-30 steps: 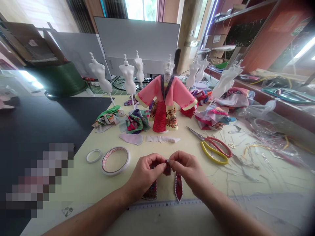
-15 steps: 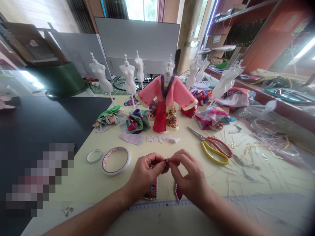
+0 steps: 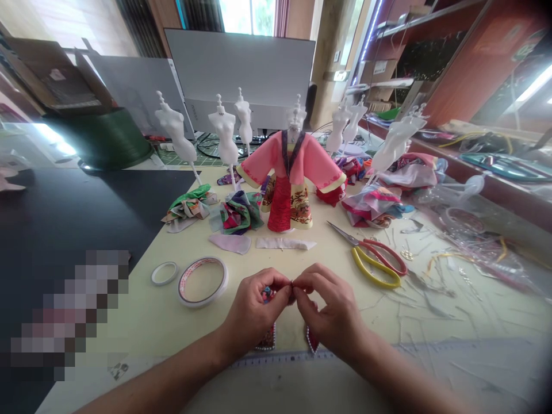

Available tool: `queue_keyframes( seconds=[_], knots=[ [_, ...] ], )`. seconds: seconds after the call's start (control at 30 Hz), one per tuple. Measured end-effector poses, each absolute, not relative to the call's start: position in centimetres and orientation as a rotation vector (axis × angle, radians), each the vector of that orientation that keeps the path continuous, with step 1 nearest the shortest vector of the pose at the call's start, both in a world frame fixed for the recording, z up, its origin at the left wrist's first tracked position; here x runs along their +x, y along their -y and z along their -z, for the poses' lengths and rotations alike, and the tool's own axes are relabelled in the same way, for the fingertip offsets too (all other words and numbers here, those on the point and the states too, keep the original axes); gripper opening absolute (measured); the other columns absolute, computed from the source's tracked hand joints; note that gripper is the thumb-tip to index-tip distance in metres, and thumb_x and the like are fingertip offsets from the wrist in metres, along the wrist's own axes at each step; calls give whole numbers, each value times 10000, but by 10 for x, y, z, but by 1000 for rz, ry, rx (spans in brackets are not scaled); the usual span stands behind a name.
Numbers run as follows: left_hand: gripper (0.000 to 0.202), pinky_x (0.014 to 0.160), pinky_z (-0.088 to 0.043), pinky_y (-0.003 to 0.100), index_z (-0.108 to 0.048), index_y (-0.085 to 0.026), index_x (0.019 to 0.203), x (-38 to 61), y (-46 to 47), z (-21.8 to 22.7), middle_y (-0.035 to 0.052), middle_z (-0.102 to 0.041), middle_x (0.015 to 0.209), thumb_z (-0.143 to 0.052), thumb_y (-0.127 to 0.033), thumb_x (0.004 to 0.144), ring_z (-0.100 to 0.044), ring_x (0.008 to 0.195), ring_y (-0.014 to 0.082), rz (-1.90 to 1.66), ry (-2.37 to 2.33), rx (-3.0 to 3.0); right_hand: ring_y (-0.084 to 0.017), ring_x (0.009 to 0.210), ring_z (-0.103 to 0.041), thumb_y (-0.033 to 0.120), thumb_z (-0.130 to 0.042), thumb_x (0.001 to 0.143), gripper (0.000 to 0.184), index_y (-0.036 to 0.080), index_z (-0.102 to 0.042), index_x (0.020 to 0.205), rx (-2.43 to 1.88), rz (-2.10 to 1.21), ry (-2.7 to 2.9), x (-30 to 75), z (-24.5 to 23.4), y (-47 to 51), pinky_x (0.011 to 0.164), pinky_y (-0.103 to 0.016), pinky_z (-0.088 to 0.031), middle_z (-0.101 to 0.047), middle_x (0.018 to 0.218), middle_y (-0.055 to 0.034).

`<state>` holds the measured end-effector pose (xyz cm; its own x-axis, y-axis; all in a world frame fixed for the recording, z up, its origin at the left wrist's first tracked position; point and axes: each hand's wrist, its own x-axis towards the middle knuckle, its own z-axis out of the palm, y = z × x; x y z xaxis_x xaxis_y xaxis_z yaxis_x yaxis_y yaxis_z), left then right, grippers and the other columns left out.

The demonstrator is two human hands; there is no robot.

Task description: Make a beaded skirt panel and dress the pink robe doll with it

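My left hand (image 3: 254, 310) and my right hand (image 3: 330, 307) meet fingertip to fingertip low over the pale yellow table (image 3: 172, 322). Both pinch a small dark red patterned fabric piece (image 3: 292, 287), most of it hidden by my fingers. Its two bead-edged tails hang down to the table: one patterned tail (image 3: 267, 342) under my left hand, one red tail (image 3: 311, 339) under my right. A clear ruler (image 3: 284, 359) lies just below them. Beyond my hands stands a small mannequin in a pink and red robe (image 3: 290, 178).
A large tape roll (image 3: 202, 280) and a small tape ring (image 3: 164, 273) lie to the left. Red and yellow scissors (image 3: 373, 261) lie to the right. White fabric strips (image 3: 284, 244), cloth heaps (image 3: 239, 213), bare white mannequins (image 3: 226, 138) and plastic bags (image 3: 474, 230) crowd the back and right.
My hands have closed in a little and dropped slightly toward the table. The fabric piece between my fingertips is more bunched and covered, and the red tail shows less.
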<state>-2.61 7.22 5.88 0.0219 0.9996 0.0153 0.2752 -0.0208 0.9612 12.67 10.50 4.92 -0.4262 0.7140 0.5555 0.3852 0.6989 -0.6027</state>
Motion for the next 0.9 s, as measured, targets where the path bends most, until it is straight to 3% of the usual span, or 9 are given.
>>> queue_keyframes(
  seconds=[0.37, 0.67, 0.9],
  knots=[
    [142, 671, -433, 231, -603, -174, 700, -25, -70, -54, 0, -604, 704, -556, -209, 829, -560, 694, 125, -1081, -1445, 1631, -133, 613, -494, 98, -497, 769, 141, 190, -537, 669, -896, -516, 2033, 126, -46, -105, 561, -277, -422, -540, 653, -17],
    [148, 627, -440, 206, -616, -149, 701, -25, -72, -62, 5, -631, 679, -556, -222, 816, -563, 661, 109, -1014, -1293, 1320, -98, 494, -562, 177, -522, 741, 110, 182, -553, 636, -1163, -1291, 1793, 129, -58, -109, 417, -195, -426, -615, 619, 12],
    [164, 586, -419, 197, -626, -140, 698, -27, -74, -62, 6, -637, 670, -561, -235, 814, -534, 613, 90, -999, -1246, 1188, -76, 448, -520, 229, -542, 748, 115, 184, -549, 642, -1168, -1530, 1601, 130, -50, -112, 393, -183, -377, -575, 575, 31]
  ],
)
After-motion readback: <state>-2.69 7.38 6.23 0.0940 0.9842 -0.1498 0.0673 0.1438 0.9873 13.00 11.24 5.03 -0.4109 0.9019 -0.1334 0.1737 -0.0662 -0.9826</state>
